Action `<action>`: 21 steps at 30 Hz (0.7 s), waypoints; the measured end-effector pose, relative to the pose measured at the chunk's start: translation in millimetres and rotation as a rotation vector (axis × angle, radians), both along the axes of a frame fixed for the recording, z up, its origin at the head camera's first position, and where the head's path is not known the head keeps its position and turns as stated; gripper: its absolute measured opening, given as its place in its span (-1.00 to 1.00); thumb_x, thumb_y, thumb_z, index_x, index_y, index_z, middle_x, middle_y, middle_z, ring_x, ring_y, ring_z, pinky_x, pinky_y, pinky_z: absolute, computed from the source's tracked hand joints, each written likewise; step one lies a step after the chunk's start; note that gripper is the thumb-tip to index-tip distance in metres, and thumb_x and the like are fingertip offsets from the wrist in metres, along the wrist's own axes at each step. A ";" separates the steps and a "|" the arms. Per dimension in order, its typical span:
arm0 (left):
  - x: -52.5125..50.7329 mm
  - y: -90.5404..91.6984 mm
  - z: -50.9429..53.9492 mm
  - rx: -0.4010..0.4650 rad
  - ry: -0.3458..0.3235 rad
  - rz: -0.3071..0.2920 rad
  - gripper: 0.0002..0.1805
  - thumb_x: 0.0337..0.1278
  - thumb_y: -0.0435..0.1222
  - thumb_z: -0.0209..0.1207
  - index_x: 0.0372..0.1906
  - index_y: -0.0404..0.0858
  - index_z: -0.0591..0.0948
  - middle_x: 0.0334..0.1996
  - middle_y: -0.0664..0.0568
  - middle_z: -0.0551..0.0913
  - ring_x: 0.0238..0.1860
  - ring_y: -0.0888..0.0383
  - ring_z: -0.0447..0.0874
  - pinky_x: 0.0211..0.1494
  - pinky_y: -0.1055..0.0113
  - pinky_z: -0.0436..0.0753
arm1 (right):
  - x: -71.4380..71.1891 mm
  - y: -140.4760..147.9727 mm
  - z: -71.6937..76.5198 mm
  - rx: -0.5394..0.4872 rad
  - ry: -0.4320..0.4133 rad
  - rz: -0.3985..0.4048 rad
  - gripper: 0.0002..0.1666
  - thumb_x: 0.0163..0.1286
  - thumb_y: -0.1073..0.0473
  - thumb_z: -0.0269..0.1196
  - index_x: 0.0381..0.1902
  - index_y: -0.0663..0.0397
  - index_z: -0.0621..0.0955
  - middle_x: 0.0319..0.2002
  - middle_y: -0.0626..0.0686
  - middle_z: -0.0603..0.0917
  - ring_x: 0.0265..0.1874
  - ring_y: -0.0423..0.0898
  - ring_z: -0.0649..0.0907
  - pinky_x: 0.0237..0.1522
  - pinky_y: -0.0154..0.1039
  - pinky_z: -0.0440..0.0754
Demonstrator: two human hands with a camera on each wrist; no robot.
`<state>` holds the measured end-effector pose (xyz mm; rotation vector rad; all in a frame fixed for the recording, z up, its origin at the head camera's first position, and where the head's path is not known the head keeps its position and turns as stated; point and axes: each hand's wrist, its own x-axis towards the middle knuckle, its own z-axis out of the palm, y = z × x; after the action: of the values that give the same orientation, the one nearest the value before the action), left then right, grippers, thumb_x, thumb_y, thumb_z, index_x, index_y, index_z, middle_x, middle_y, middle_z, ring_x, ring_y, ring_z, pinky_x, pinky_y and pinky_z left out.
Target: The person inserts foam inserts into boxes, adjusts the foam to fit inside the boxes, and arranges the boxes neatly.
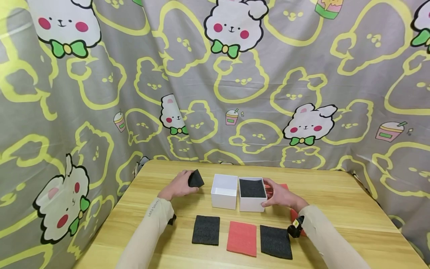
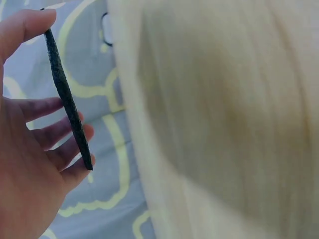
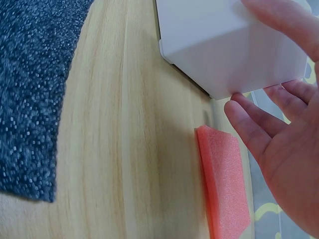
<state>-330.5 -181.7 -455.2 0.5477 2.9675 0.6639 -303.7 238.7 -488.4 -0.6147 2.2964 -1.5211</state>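
Observation:
My left hand [image 1: 180, 184] holds a square black foam sheet [image 1: 196, 179] by its edges, to the left of the white boxes. In the left wrist view the sheet [image 2: 67, 94] is seen edge-on, between the thumb at one end and the fingers along the other. Two open-topped white boxes stand side by side: the left box [image 1: 223, 201] shows a bare white inside, and the right box [image 1: 250, 206] has a black foam sheet [image 1: 252, 188] in its opening. My right hand [image 1: 280, 194] grips the right box at its right side, thumb on the front face and fingers along the side.
Nearer on the wooden table [image 1: 181, 239] lie a black sheet [image 1: 206, 230], a red sheet [image 1: 242, 238] and another black sheet [image 1: 276, 241] in a row. Red foam [image 3: 227, 179] lies beside my right hand, partly hidden by the arm in the head view. A patterned curtain [image 1: 208, 82] hangs behind.

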 end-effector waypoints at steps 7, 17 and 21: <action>-1.6 3.6 11.3 0.050 0.023 0.007 -0.08 0.02 0.08 0.24 0.41 -0.28 0.19 0.26 -0.19 0.30 0.08 -0.07 0.38 0.02 0.05 0.44 | -0.5 0.1 -2.3 0.008 0.007 -0.007 0.30 -0.06 0.24 0.53 0.43 0.33 -0.06 0.29 0.43 0.23 0.20 0.30 0.38 0.13 0.04 0.42; 1.9 27.5 33.1 0.065 0.079 -0.063 -0.10 0.03 0.07 0.23 0.43 -0.21 0.19 0.32 -0.17 0.25 0.16 -0.07 0.34 0.09 0.06 0.41 | 0.7 -0.8 0.0 0.025 0.014 -0.005 0.30 -0.05 0.23 0.53 0.43 0.35 -0.07 0.28 0.44 0.24 0.19 0.30 0.38 0.13 0.03 0.42; 4.8 41.6 44.5 0.061 0.095 -0.107 -0.12 0.02 0.06 0.24 0.42 -0.20 0.21 0.26 -0.15 0.31 0.07 -0.03 0.39 0.04 0.10 0.42 | 0.8 -0.4 0.7 0.031 0.027 -0.004 0.29 -0.05 0.24 0.52 0.42 0.37 -0.07 0.27 0.45 0.24 0.19 0.30 0.39 0.13 0.02 0.43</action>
<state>-325.7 -140.1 -410.7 0.7579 2.9868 0.7409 -302.9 238.2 -487.7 -0.6268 2.3374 -1.4852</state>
